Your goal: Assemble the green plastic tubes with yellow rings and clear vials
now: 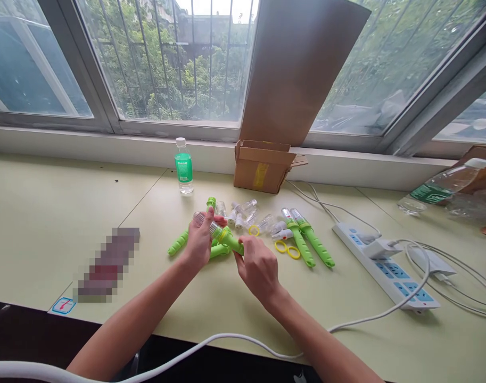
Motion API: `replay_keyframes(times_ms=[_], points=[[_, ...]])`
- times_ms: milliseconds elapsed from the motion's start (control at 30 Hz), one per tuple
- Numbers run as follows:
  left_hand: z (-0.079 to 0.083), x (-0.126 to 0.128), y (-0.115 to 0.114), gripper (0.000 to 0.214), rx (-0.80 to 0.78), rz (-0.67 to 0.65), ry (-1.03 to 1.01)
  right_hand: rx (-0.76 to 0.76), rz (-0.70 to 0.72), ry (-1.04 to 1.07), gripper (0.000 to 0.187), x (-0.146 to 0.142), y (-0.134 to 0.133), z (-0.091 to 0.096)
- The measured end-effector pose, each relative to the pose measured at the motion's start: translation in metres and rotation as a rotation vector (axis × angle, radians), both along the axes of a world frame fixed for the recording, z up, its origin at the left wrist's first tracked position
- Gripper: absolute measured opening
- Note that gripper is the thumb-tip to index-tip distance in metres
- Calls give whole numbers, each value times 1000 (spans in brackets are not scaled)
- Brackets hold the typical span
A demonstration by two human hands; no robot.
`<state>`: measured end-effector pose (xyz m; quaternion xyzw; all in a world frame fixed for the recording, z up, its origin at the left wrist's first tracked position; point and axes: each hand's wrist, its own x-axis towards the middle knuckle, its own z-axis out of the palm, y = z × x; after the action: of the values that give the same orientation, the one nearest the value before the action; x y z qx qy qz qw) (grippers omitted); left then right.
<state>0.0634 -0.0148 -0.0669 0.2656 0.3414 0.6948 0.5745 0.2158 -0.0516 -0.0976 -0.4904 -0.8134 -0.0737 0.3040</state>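
Between my hands is a light stick point(231, 240) with a green handle, a yellow ring and a clear ribbed top. My left hand point(200, 236) wraps round its clear end, and my right hand point(261, 266) grips the green handle's lower end. Other green handles point(178, 243) lie beneath and beside it, partly hidden by my hands. Behind are clear caps point(249, 206) and white bulb-like pieces point(238, 221). Loose yellow rings point(293, 252) lie to the right of my right hand, beside two green light sticks point(313, 236) with clear tops.
A water bottle point(184, 167) and an open cardboard box point(262, 167) stand at the back. To the right are a power strip point(386, 268) with cables and a tilted bottle point(438, 189). A white cable point(235, 336) crosses the table's front edge. A blurred-out rectangular object point(110, 263) lies left.
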Motion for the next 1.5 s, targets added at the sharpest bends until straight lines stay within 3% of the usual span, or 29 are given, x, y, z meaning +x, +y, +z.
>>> replay_keyframes(times_ms=[100,233,400,533,700,800,900,1033,1167,1333,1367,1433,1500], points=[[5,-11,6,40,20,127,-32,168,-114,-87,13,6,1,0],[14,-30,14,39,28,101,83,91,-100,83,14,14,9,-7],[15,-34,26,39,25,-33,748,-91,-94,445,20,22,19,-14],[11,-15,41,38,114,-64,1539,-111,-125,632,25,27,22,-14],[7,24,56,15,126,-125,1743,-56,-124,671,24,30,24,-15],[4,44,61,12,110,-187,1811,51,-107,646,22,31,22,-16],[2,55,62,12,81,-233,1840,170,-72,620,20,32,19,-16],[5,55,60,9,62,-249,1817,213,2,612,21,32,15,-15],[12,41,59,5,69,-193,1724,222,32,609,22,32,15,-15],[23,10,54,26,85,-161,1503,147,52,610,19,31,17,-16],[25,4,52,31,85,-174,1417,121,55,611,18,30,17,-16],[27,-6,45,37,94,-223,938,67,50,620,17,28,17,-16],[28,-11,37,39,137,-199,671,14,50,639,16,25,16,-16]])
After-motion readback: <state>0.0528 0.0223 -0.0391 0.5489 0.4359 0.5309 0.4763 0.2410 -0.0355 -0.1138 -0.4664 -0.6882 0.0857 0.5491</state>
